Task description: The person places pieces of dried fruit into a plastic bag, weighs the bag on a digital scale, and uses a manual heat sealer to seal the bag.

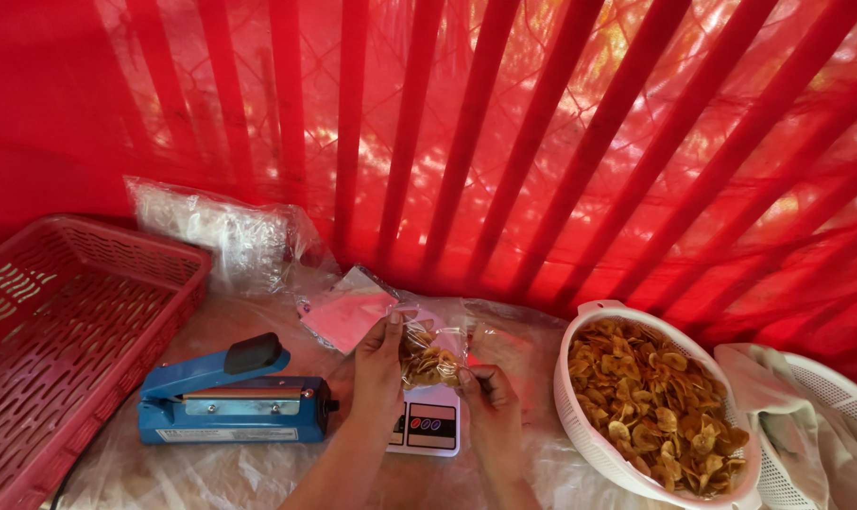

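Hands, left (379, 364) and right (485, 389), grip upright chip bag (430, 359), mouth up, over scale (427, 423).

Two bare forearms rise from the bottom edge of the frame, just left of centre, and lean slightly toward each other. The left hand (379, 364) is raised higher, near the middle of the frame, its back toward the camera, fingers curled upward and thumb pressed in a pinching grip. The right hand (488, 392) sits lower and just to the right, knuckles up, fingers bent inward and closed in a pinch near its thumb. The hands are close together but not touching.
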